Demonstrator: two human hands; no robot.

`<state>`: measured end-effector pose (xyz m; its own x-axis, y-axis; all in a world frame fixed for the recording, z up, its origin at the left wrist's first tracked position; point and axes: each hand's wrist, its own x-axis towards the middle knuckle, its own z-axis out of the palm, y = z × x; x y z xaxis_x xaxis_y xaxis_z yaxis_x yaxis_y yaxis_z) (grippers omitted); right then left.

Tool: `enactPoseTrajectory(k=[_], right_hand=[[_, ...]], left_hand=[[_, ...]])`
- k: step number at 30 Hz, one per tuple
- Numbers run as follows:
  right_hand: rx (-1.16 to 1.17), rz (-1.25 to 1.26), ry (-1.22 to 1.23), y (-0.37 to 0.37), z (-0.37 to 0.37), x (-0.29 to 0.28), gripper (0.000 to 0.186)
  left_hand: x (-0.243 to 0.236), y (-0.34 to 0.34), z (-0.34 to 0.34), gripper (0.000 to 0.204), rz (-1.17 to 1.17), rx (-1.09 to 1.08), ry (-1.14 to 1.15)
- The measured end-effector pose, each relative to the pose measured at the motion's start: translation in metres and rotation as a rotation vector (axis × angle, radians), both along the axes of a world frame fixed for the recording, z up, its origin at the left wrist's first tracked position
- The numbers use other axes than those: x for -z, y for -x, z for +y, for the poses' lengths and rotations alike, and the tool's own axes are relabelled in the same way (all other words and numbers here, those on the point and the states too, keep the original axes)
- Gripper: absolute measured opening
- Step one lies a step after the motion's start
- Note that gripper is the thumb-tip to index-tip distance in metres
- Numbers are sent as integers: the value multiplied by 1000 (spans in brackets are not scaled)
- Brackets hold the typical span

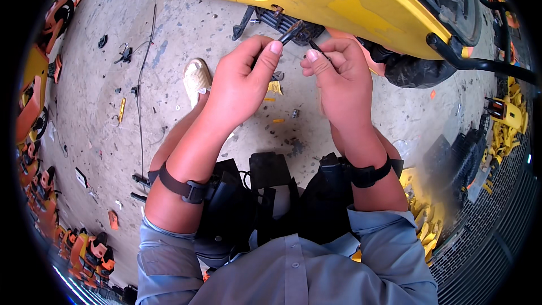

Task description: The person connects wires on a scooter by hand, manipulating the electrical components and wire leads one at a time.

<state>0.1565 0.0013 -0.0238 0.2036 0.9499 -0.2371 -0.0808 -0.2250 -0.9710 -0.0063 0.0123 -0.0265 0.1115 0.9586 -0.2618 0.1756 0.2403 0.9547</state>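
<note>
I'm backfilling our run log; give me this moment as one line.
left hand: holds slim dark piece | right hand: pinches thin dark strip | beyond: yellow bodywork

Dk rod (291, 33), tilted; blk pc (320, 50) beside, poss. wire

From here I'm seeing left hand (244, 76) gripping a dark rod (291, 32), right hand (345, 82) pinching a thin black piece (319, 50), a yellow panel (350, 3) sitting just beyond.
</note>
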Motion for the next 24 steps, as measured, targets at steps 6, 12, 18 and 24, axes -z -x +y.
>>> enactPoseTrajectory(k=[6, 12, 18, 24], right_hand=[[-207, 262, 269, -26, 6, -8, 15], [-164, 89, 67, -17, 3, 3, 12], [-57, 25, -8, -8, -1, 12, 11], [-171, 69, 169, -20, 3, 0, 15]], left_hand=[[6, 3, -2, 34, 56, 26, -36], [-2, 1, 0, 30, 36, 8, 10], [-2, 1, -1, 30, 41, 3, -5], [1, 2, -1, 28, 187, 6, -203]])
